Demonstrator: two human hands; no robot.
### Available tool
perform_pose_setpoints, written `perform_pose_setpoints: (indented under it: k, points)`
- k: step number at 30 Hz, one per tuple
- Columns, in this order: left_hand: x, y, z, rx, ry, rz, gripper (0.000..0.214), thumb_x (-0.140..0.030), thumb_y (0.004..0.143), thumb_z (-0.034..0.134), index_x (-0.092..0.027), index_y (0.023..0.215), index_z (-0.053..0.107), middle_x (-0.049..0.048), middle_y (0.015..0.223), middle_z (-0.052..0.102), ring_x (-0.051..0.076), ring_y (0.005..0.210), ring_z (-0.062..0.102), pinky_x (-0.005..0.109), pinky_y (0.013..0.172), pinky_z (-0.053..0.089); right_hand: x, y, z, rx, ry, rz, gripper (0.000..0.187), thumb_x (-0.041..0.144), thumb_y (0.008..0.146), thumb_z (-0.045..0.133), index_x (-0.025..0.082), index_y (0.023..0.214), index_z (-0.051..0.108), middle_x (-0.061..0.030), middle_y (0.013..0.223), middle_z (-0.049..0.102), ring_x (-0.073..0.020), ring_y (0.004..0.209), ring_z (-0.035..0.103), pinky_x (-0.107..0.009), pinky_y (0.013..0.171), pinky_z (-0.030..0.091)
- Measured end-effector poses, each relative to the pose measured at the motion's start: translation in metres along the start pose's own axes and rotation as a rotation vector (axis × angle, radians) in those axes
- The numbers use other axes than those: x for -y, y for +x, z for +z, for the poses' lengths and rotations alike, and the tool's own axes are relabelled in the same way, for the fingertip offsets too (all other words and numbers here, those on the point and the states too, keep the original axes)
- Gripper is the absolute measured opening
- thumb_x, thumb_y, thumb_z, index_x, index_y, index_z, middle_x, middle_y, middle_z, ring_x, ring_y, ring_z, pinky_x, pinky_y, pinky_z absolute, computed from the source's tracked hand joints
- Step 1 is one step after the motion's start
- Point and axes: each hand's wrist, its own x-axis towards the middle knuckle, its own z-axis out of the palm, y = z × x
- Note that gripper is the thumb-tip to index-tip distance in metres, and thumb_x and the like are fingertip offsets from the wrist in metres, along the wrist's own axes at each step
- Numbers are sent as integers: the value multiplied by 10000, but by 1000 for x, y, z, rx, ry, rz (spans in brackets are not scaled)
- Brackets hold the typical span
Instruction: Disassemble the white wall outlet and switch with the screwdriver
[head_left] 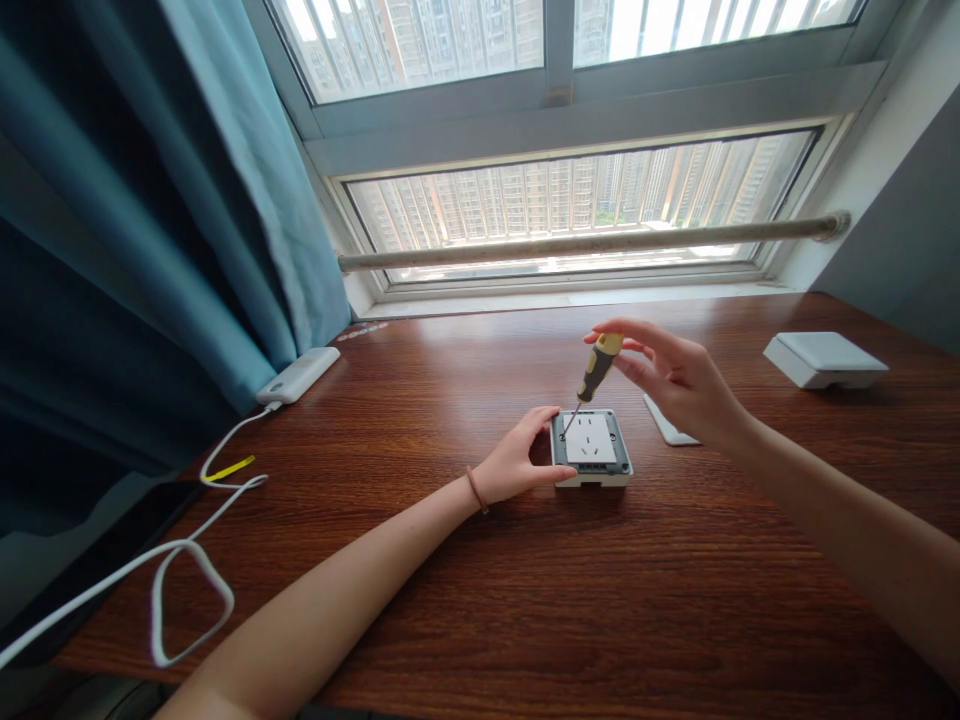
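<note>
A square wall socket (pixel 592 447) with a grey frame and white centre lies on the wooden table (pixel 525 600). My left hand (pixel 517 462) grips its left side, thumb and fingers pinching the edge. My right hand (pixel 675 375) holds a small screwdriver (pixel 592 378) with a yellow and black handle by its top. The screwdriver's tip rests at the socket's upper left corner. A thin white cover plate (pixel 670 425) lies just right of the socket, partly behind my right hand.
A white box (pixel 823 358) sits at the far right. A white power bank (pixel 298 375) lies at the back left, its white cable (pixel 187 560) looping toward the table's front left edge. A blue curtain (pixel 150 220) hangs at the left, by the window.
</note>
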Motion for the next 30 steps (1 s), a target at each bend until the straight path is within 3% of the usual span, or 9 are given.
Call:
perform_pose_setpoints:
  k: [8,16,20,25,30]
  points:
    - [0,0,0,-5,4,-4,727,-388,644,710,-199,1267,386,108,1291,414,266,1198,404,417,1029,330,-12,-2,7,-230,-66,-3,214,243,750,643,272,962,636,-13,943,615,-201,911,586,-429,851,483]
    - [3,0,0,-4,16,7,724,-379,649,708,-198,1269,381,113,1299,407,262,1207,401,410,1038,326,-17,2,0,-47,161,11,355,179,832,526,288,1170,515,-25,1085,628,-196,1045,566,-432,918,461]
    - [3,0,0,-1,21,10,732,-379,649,708,-192,1274,375,117,1303,401,259,1209,400,407,1042,323,-18,1,4,-94,94,-28,298,204,823,543,287,1109,560,-30,1107,597,-201,1058,541,-429,926,443]
    - [3,-1,-1,4,23,7,733,-382,651,707,-192,1275,373,118,1301,401,261,1209,399,408,1034,333,-19,0,5,-181,-27,-32,248,233,743,652,286,983,617,-7,952,611,-193,918,572,-416,850,468]
    - [4,0,0,2,17,11,737,-379,648,709,-193,1279,374,118,1305,400,262,1211,399,410,1044,321,-15,1,1,-39,59,-23,311,195,831,538,296,1125,556,-20,1031,639,-193,987,575,-431,883,449]
